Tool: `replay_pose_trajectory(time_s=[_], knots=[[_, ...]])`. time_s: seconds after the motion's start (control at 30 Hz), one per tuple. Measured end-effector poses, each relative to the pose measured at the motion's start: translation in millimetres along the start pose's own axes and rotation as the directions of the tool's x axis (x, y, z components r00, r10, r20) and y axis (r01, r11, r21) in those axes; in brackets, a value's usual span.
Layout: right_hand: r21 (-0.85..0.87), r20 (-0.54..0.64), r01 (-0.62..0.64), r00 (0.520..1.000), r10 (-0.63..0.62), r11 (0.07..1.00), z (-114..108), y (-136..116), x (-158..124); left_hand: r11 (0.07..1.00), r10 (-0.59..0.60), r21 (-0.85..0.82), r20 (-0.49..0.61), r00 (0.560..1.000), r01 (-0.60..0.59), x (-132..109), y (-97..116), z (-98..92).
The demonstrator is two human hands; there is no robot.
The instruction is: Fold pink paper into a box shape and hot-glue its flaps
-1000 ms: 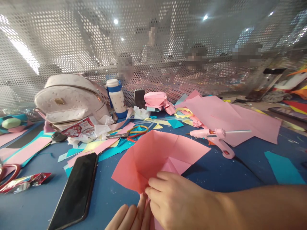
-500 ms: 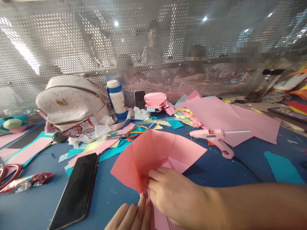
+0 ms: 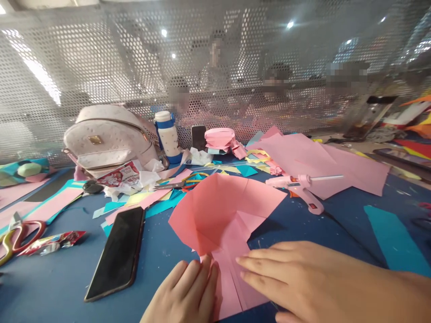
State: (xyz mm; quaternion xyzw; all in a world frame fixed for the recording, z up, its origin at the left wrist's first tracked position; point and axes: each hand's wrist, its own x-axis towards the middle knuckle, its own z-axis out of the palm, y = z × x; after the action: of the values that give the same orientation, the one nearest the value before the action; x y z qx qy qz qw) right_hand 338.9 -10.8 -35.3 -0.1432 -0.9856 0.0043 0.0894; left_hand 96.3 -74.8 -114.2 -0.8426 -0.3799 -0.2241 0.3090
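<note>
A sheet of folded pink paper (image 3: 224,215) lies in front of me, its far part flaring up like a fan and its near part flat with straight creases. My left hand (image 3: 188,291) is at the paper's left edge, its fingers bent and close together, pinching the fold where the raised part begins. The thumb is hidden. On the right, my right hand (image 3: 303,278) rests flat at the paper's right edge with fingers stretched out, holding nothing. A pink glue gun (image 3: 305,190) lies beyond it, a glue stick out of its back.
A black phone (image 3: 116,253) lies left of the paper. Scissors (image 3: 23,235) and a red wrapper (image 3: 54,242) are farther left. Behind are paper scraps (image 3: 161,197), a backpack (image 3: 111,139), a bottle (image 3: 167,137) and large pink sheets (image 3: 323,161). A perforated metal panel (image 3: 134,58) closes the back.
My right hand has let go of the raised paper and moved right and down, now flat by the near part. The left hand stays at the fold. The view has shifted slightly.
</note>
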Motion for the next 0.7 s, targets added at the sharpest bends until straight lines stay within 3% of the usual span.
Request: replay_pose_trajectory(time_s=[0.17, 0.5, 0.7], knots=[[0.128, 0.135, 0.008, 0.99, -0.025, 0.992, 13.5, 5.0, -9.1, 0.999, 0.018, -0.043, 0.008, 1.0, -0.017, -0.8, 4.7, 1.3], [0.16, 0.085, 0.058, 0.994, -0.073, 0.985, 33.2, 6.9, 0.3, 0.985, 0.105, -0.144, 0.075, 0.992, -0.093, 5.2, -2.3, -0.6], [0.275, 0.203, 0.022, 0.976, -0.08, 0.961, 21.4, 11.6, -16.7, 0.972, 0.13, -0.211, 0.133, 0.982, -0.101, 10.3, -5.5, -4.4]])
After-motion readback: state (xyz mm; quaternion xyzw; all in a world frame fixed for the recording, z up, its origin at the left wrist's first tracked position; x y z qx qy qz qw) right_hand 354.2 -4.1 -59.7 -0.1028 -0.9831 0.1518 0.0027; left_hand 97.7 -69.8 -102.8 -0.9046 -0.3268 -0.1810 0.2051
